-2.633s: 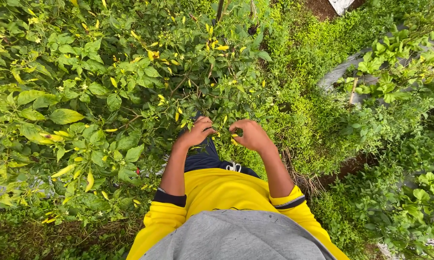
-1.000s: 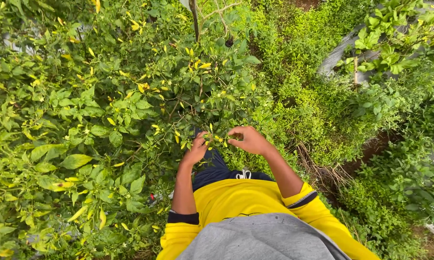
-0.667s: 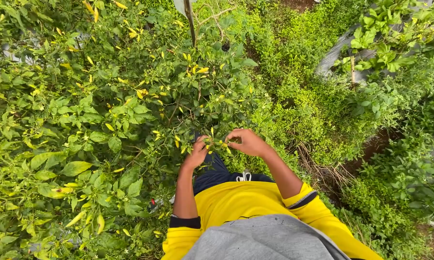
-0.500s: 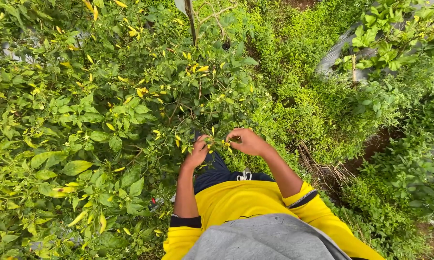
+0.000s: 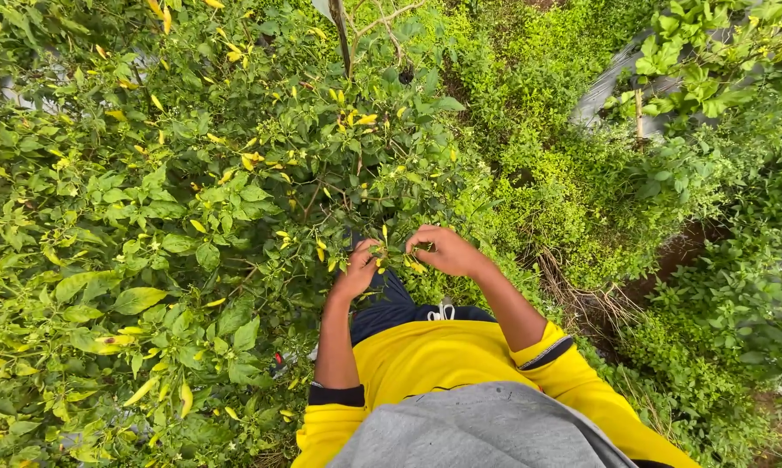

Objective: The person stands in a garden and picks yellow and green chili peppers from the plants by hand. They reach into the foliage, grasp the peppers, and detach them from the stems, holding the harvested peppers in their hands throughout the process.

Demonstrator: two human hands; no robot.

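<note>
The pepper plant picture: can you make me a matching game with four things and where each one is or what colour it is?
Things:
1. left hand
2. right hand
3. small peppers
4. wooden stake

Descriptions:
A. pale yellow, on a twig between the two hands
B. standing upright at the top of the picture, behind the bush
C. fingers curled at the twig from the right side
D. reaching up to the twig from below, on the left side

Pairs: 1-D, 2-C, 3-A, 4-B
</note>
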